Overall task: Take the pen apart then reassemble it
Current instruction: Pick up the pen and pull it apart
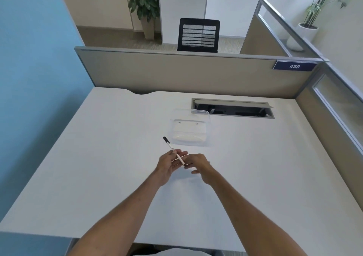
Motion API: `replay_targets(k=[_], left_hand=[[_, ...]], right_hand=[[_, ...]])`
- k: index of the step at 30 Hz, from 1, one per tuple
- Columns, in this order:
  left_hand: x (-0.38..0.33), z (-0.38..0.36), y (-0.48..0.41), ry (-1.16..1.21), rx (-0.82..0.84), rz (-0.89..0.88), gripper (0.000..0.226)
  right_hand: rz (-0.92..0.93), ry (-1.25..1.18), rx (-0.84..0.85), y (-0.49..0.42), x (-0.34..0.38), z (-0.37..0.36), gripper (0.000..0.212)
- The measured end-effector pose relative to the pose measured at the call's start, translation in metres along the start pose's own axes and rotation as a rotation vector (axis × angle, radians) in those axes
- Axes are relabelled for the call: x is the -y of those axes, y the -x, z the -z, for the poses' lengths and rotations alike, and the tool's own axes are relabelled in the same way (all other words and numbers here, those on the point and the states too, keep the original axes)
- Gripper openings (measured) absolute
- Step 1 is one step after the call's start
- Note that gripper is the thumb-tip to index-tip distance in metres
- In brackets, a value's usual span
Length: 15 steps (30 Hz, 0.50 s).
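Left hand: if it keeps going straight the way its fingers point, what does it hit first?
Probably the right hand. The left hand, holding the pen, has fingers pointing right and slightly away, almost meeting the right fingertips. Depth is unclear; if it clears them, only bare desk follows.

You have one pen (174, 151) in view, in one piece with its black cap on. Two hands are over the desk: your left hand (169, 167) and your right hand (198, 165), so two bare forearms too. There is one white desk (98, 167), and on it one clear plastic container (189, 130) beyond your hands. You see one open cable hatch (232, 108) set in the desk top. Behind the partition stands one black mesh chair (198, 35). You can count two potted plants, one at the far left (144, 2) and one at the far right (312, 10). One blue number sign (294, 66) hangs on the partition.
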<state>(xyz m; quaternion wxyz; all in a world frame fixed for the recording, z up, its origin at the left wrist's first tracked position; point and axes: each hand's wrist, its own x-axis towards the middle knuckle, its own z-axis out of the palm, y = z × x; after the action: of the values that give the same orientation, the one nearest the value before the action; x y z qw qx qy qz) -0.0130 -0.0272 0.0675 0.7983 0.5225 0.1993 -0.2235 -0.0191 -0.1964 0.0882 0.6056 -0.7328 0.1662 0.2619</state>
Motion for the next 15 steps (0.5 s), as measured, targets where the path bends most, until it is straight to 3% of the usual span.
replay_targets(k=[4, 10, 15], left_hand=[[-0.006, -0.004, 0.003, 0.042, 0.011, -0.018, 0.025], [-0.014, -0.007, 0.002, 0.116, 0.036, -0.013, 0.022], [-0.021, -0.007, 0.0, 0.164, 0.106, 0.023, 0.028]], right_hand=[[-0.131, -0.108, 0.189, -0.001, -0.008, 0.001, 0.034], [-0.164, -0.271, 0.406, 0.002, -0.008, -0.002, 0.039], [-0.166, -0.393, 0.442, -0.003, -0.005, -0.003, 0.038]])
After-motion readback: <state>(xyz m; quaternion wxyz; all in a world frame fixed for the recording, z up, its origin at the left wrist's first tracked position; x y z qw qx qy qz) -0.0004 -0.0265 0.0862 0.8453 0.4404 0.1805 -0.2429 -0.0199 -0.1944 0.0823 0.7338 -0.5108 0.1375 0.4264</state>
